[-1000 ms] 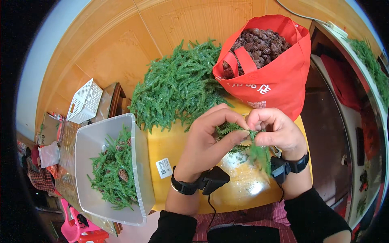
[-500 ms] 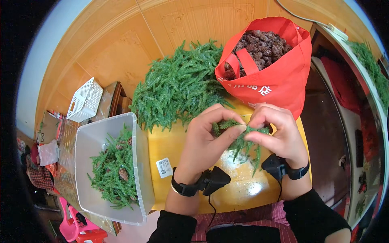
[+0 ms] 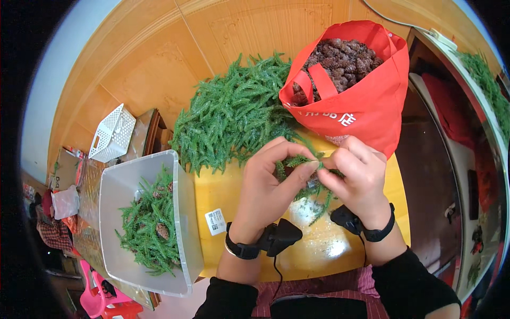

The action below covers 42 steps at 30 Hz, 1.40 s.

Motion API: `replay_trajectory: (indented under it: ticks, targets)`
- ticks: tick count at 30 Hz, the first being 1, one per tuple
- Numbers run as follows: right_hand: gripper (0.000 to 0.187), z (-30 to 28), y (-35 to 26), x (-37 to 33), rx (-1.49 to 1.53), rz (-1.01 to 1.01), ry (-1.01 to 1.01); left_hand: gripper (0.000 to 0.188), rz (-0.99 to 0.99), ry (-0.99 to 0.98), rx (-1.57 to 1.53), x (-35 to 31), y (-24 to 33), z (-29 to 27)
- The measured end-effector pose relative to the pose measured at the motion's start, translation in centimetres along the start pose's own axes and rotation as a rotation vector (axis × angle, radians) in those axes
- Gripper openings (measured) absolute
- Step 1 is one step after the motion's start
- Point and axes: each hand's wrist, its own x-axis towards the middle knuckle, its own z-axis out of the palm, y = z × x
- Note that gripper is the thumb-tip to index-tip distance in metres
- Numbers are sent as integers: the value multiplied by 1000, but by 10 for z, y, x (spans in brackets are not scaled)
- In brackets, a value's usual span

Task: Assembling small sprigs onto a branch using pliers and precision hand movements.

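Observation:
Over the yellow table (image 3: 218, 186) my hands meet at a green artificial pine sprig (image 3: 324, 203). My left hand (image 3: 268, 183) pinches it between thumb and forefinger. From the other side, my right hand (image 3: 358, 173) closes its fingertips on the same sprig, close to the left thumb. Some needles hang below the fingers, and the exact pinch point is partly covered. Behind the hands lies a large heap of green pine sprigs (image 3: 234, 114). A red bag (image 3: 366, 117) full of brown pine cones (image 3: 345, 61) stands to its right.
At left, a translucent plastic bin (image 3: 190, 228) holds sprigs with pine cones (image 3: 162, 231) among them. A white label (image 3: 215, 221) lies beside it on the table. Farther left are a white perforated basket (image 3: 114, 134) and a pink chair (image 3: 93, 297). A dark cabinet stands at right.
My right hand has turned and moved slightly left, its fingers curling in closer against the sprig. My left hand keeps its pinch almost in place.

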Motion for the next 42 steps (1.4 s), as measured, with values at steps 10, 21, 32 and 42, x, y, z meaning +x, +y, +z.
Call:
replay_trajectory:
  ticks: [10, 21, 32, 42]
  targets:
    - [23, -11, 3, 5, 315, 329, -141, 8, 42, 95, -83, -3, -5, 5]
    - [19, -13, 5, 3, 1246, 624, -254, 17, 308, 85, -38, 3, -4, 1]
    - [20, -3, -4, 0, 1353, 810, -88, 14, 440, 94, 225, 5, 2, -2]
    - [11, -3, -3, 1, 806, 324, 19, 4, 26, 140, -253, -2, 6, 15]
